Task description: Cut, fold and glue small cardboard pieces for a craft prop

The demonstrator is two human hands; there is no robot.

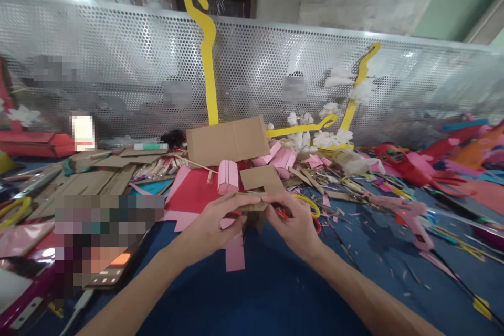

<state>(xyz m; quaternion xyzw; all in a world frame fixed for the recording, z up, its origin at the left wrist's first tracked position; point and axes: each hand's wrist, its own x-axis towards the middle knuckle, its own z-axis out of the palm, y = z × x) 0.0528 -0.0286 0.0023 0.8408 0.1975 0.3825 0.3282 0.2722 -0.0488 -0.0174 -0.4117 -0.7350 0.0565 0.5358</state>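
Between my two hands is a small piece of cardboard, gripped at its left and right ends. My left hand pinches it from the left, fingers along its top edge and thumb below. From the right, my right hand closes on the other end. A pink paper strip lies below my left hand. Just beyond are a flat cardboard piece, a small pink paper box and red paper. Red-handled scissors are partly hidden behind my right hand.
A pink glue gun rests on the blue table at right. Cardboard strips pile up at left near a phone. A larger cardboard sheet and yellow hooked paper strips stand before a perforated metal panel.
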